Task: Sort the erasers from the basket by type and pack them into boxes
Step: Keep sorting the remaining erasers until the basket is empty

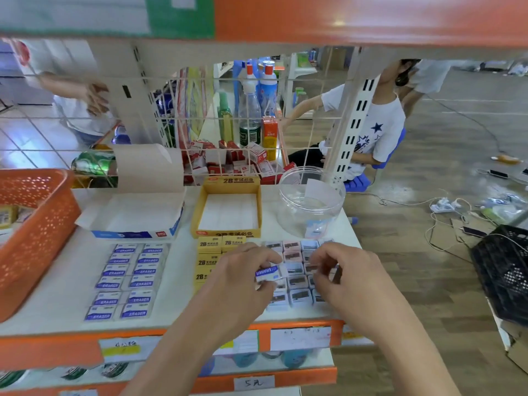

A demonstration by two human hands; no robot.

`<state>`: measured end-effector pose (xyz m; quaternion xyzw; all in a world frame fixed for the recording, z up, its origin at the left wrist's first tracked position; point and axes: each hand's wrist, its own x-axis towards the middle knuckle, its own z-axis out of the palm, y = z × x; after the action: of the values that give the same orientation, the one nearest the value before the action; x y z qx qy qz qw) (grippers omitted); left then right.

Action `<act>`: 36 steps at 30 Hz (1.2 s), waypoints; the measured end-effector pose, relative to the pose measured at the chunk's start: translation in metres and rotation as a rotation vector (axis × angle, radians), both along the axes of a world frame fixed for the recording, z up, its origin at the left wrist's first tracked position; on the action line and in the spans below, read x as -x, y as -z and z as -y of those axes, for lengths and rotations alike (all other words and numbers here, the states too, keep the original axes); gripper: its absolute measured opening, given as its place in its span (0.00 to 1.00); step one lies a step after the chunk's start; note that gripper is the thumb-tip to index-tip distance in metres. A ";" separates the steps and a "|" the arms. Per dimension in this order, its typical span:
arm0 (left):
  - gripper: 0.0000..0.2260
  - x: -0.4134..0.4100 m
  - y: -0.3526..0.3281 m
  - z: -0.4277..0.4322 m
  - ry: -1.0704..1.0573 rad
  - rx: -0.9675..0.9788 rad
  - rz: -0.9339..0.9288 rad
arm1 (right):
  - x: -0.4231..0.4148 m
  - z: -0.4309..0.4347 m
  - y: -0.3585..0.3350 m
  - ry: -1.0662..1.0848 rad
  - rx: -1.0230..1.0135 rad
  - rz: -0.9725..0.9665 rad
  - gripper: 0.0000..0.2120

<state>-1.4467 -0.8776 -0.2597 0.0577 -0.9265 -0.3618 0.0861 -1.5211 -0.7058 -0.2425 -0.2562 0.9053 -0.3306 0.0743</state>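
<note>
Left hand (243, 271) pinches a blue-white eraser (268, 273) at lower centre, above the sorted rows on the shelf (57, 295). Right hand (345, 270) is curled beside it, can't tell if it holds anything. Orange basket (37, 224) at left edge has a yellow eraser (6, 216) inside. Blue box (134, 233) and yellow box (225, 232) are open, white inside. Clear jar (311, 207) to their right.

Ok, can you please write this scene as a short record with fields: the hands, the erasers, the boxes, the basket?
left hand: holds one blue eraser
right hand: fingers curled over the pastel erasers; grip unclear
blue erasers: two columns in front of the white-blue box
yellow erasers: in front of the yellow box, partly hidden by the left hand
boxes: both open
orange basket: far left
clear jar: right of the yellow box
</note>
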 end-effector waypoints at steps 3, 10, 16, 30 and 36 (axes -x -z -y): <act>0.14 -0.015 -0.005 0.018 -0.074 -0.035 -0.046 | -0.005 0.027 -0.001 -0.110 0.037 0.030 0.12; 0.16 -0.062 -0.012 0.072 -0.252 -0.135 -0.065 | -0.029 0.108 0.000 -0.394 0.065 0.095 0.08; 0.17 -0.094 -0.007 0.119 -0.372 -0.167 -0.041 | -0.049 0.163 0.004 -0.446 0.101 0.160 0.03; 0.24 -0.112 -0.013 0.157 -0.320 -0.331 0.062 | -0.073 0.213 0.009 -0.266 0.387 0.477 0.06; 0.14 -0.108 -0.007 0.162 -0.500 -0.363 0.017 | -0.076 0.207 0.003 -0.356 0.316 0.571 0.13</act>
<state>-1.3390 -1.0394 -0.2527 0.3011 -0.8045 -0.4886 0.1530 -1.4454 -0.9132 -0.2458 -0.3154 0.7271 -0.5063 0.3399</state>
